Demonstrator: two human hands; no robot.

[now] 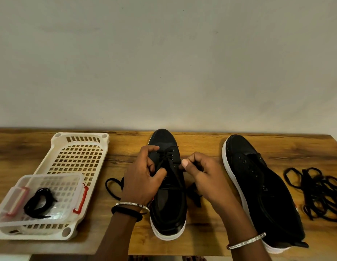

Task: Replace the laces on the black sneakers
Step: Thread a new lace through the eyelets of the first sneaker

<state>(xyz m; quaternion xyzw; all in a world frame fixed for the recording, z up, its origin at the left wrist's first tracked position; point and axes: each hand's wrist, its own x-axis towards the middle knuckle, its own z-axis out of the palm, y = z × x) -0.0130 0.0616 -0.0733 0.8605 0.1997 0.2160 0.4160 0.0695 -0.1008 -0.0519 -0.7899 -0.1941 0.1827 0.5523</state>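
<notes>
Lacing was partly done on the black low-top sneaker with a white rubber sole (169,210), which stood at the middle of the brown wood-grain table (201,236), toe toward 12 o'clock. A thin black cord lace (168,159) crossed its upper eyelets. The left hand (145,178), at 9 o'clock of the eyelets, had its fingers curled on the lace beside the tongue. The right hand (203,176), at 3 o'clock, pinched a strand between thumb and forefinger (the tip itself was hidden).

The lace looked light, limp and soft, so it would probably sag and twist unless kept taut. The best hold seemed to be close to its stiffer tip, where it could be steered through an eyelet. The sneaker appeared light yet steady on its flat sole, with a matte, pliable upper.

A second black sneaker (261,193), unlaced, lay at 3 o'clock, and a tangled heap of black laces (318,194) lay beyond it. At 9 o'clock sat a cream perforated plastic basket (79,135). On its near end rested a clear plastic box with red clips (51,175), holding a coiled black spare lace (39,201).
</notes>
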